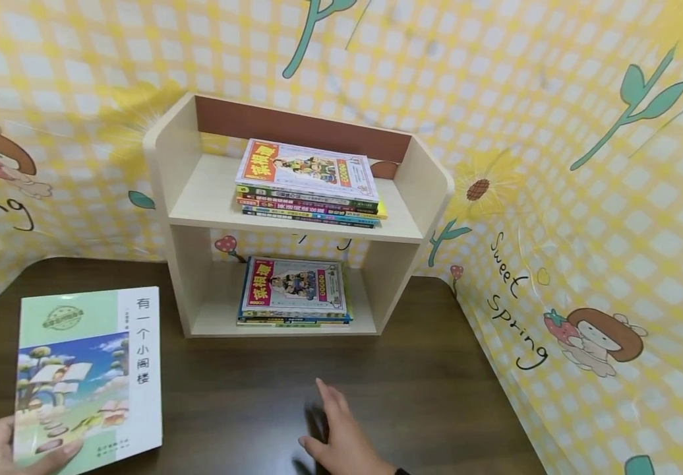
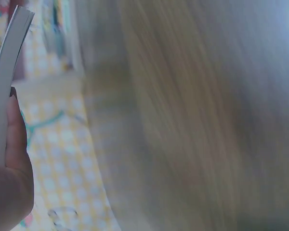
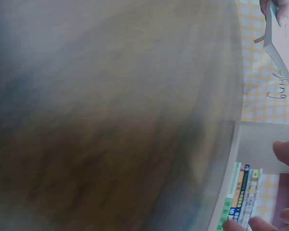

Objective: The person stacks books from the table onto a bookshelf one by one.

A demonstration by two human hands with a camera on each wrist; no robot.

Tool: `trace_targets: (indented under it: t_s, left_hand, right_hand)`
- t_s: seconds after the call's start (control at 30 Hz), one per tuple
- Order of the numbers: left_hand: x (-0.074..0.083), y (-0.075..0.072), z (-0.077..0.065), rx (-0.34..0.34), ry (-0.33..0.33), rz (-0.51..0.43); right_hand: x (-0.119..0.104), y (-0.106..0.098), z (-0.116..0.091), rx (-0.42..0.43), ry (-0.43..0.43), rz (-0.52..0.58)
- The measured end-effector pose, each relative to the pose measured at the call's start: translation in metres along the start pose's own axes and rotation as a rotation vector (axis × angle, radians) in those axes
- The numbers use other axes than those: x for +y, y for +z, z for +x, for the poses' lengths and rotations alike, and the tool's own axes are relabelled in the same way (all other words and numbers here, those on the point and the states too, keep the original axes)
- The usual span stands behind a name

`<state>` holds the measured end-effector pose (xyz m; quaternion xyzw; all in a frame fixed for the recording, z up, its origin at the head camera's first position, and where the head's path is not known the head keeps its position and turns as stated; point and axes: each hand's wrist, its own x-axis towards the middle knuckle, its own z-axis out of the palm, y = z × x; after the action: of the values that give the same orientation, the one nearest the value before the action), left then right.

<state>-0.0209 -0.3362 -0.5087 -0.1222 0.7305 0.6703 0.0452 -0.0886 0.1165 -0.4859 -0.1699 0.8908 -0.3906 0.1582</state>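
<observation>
My left hand (image 1: 2, 454) grips a book (image 1: 89, 369) by its lower left corner, thumb on the front cover. The cover has a green and white ground, a picture of blue sky and trees, and black vertical characters. In the left wrist view the book's page edge (image 2: 12, 53) shows, slightly bent, beside the thumb. My right hand (image 1: 347, 435) is over the dark tabletop, fingers extended, holding nothing. It is in front of a small two-level shelf (image 1: 291, 227). Book stacks lie on its upper level (image 1: 308, 171) and lower level (image 1: 294, 287).
The shelf stands on the dark wooden table (image 1: 246, 402), close to the back wall. Yellow checked cloth (image 1: 365, 59) with flowers and cartoon figures covers the walls behind and at the sides. The shelf's pale side panels (image 1: 178, 158) rise above its top level.
</observation>
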Motion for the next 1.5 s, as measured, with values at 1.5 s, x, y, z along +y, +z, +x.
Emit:
trace_targets:
  t_s: [1.5]
  left_hand:
    - [0.040,0.214,0.005,-0.574,0.182,-0.394]
  right_hand:
    - [-0.016,-0.033,0.015,-0.048,0.057,1.042]
